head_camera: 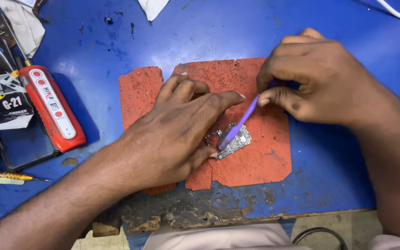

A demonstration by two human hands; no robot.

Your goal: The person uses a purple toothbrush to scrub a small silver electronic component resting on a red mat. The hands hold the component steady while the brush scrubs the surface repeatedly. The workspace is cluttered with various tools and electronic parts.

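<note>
A small grey circuit board [236, 141] lies on a worn orange mat [255, 157] on the blue table. My left hand [177, 134] rests on the mat and pins the board's left edge with thumb and fingertips. My right hand [320, 81] pinches a thin purple plastic tool [239, 124], whose tip touches the top of the board.
A red handheld tool [52, 109] lies at the left beside a black box [5, 92] and a dark flat device [24, 148]. A yellow-handled screwdriver [10, 176] lies at the left edge. The table's front edge [200, 215] is chipped. A white cable [399, 14] runs at the top right.
</note>
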